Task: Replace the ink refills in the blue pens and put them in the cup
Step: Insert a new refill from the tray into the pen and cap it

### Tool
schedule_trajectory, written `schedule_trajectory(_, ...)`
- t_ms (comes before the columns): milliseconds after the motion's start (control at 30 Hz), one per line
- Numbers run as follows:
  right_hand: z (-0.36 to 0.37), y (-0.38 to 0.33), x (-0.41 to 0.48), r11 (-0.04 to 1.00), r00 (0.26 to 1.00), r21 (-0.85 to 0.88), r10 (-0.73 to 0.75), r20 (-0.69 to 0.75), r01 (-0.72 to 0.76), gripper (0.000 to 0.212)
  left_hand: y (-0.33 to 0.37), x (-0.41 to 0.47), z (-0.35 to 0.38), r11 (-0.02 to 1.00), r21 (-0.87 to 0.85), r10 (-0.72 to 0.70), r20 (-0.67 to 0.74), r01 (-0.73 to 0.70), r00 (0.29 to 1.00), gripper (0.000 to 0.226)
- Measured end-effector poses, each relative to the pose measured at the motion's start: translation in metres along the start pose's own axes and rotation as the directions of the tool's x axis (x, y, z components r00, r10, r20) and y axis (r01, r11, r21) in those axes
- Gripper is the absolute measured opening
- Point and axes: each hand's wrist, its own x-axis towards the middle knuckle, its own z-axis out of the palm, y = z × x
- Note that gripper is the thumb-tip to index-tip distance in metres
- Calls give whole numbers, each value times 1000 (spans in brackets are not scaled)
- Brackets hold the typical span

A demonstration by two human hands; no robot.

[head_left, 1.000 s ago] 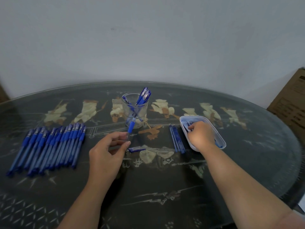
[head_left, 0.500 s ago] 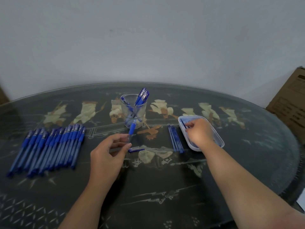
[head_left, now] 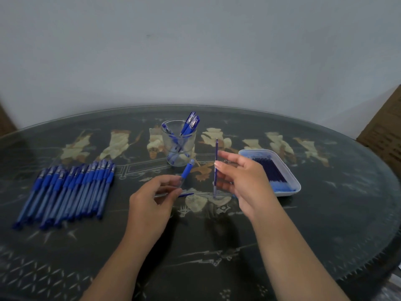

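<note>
Across the table (head_left: 325, 224), spare pens (head_left: 65, 192) lie at left, the tray (head_left: 297, 187) at right, and the cup (head_left: 180, 153) at upper centre. The right hand (head_left: 245, 181) has left the tray, its fingers pinching a refill (head_left: 216, 164) upright mid-frame. The left hand (head_left: 149, 203) grips the pen barrel (head_left: 187, 171) beside it, so insertion is probably next.

Two arms show here, a left arm (head_left: 121, 257) and a right arm (head_left: 293, 246). Both are bare all the way up. The left hand (head_left: 152, 200) and right hand (head_left: 243, 181) are bare too. One fingernail (head_left: 217, 164) looks smooth and rounded.
</note>
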Motion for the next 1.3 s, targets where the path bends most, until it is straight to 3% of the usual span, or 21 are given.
schedule_trajectory(300, 8, 8, -11, 913, 986, 382, 94, 140, -142, 20, -9, 4, -4, 953, 219, 214, -10, -207, 977, 34)
schedule_trajectory(567, 1, 14, -2, 797, 994, 596, 97, 40, -102, 16, -13, 7, -2, 937, 238, 264, -3, -256, 964, 35)
schedule_trajectory(933, -6, 17, 3, 781, 995, 621, 94, -18, -63, 16, -17, 8, -1, 918, 281, 280, 34, -278, 959, 33)
schedule_trajectory(1300, -5, 20, 2, 855, 995, 514, -17, -100, 66, 20, -17, 8, -2, 917, 290, 269, 59, -275, 961, 34)
